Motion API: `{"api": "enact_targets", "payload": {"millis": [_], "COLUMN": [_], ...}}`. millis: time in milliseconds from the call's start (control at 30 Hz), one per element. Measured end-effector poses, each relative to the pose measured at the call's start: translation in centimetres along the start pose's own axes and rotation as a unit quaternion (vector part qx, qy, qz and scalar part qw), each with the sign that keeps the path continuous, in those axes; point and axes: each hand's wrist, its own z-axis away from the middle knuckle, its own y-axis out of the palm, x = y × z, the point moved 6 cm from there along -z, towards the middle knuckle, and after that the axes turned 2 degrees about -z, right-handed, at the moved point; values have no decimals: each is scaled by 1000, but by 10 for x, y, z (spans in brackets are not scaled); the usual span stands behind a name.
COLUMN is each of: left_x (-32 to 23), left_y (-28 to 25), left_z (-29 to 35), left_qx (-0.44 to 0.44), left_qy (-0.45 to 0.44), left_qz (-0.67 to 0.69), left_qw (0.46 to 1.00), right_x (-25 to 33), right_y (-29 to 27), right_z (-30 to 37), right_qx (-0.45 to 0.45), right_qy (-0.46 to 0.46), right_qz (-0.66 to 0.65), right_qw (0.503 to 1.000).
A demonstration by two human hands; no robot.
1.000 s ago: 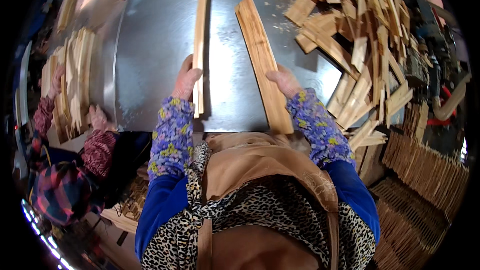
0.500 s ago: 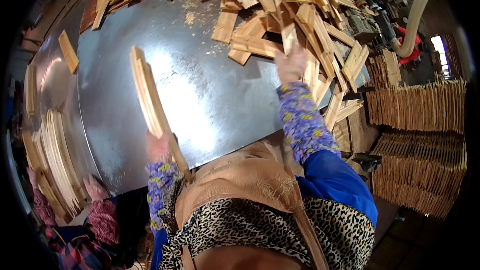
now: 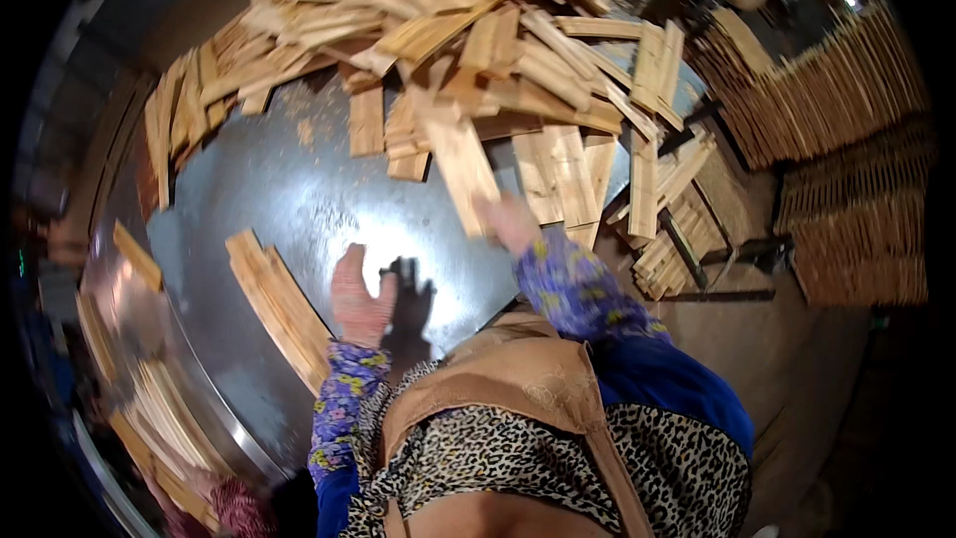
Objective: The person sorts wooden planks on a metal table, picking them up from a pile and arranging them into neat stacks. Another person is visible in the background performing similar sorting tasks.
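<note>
My right hand [image 3: 510,222] grips the near end of a pale wooden board [image 3: 460,154], which slants away from me toward the heap. Its far end looks blurred against the other pieces. My left hand [image 3: 360,299] hovers over the shiny metal tabletop [image 3: 249,174], fingers raised and thumb spread, holding nothing; its shadow falls just to the right. Left of that hand lies a small stack of boards [image 3: 279,309], partly hidden by my sleeve at its near end. A large, loose heap of wooden boards [image 3: 438,30] covers the far side of the table.
At the lower left, a co-worker's hand [image 3: 199,483] rests by a bundle of strips [image 3: 179,418]. A single board [image 3: 137,256] lies near the table's left seam. Tall stacks of slats [image 3: 856,189] stand at right, beside a metal-framed stand holding boards [image 3: 677,249].
My left hand has let go of the small stack and moved right, opening. The right hand has pulled a board nearer from the heap. The view has shifted too.
</note>
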Motion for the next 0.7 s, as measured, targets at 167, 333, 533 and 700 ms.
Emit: {"api": "enact_targets", "payload": {"millis": [167,333,533,700], "left_x": [-125,-195,-341,-485], "left_y": [44,102,185,337], "left_z": [-60,-59,-97,-80], "left_qx": [258,351,303,346], "left_qy": [333,429,205,149], "left_qz": [-82,-12,27,332], "left_qw": [903,832,930,865], "right_x": [-96,-96,-99,-142], "right_y": [-86,-212,-345,-328], "right_z": [105,160,118,32], "right_qx": [16,88,-361,-323], "right_qy": [-90,-116,-182,-116], "right_qz": [258,208,-559,-308], "right_qw": [962,967,724,887]}}
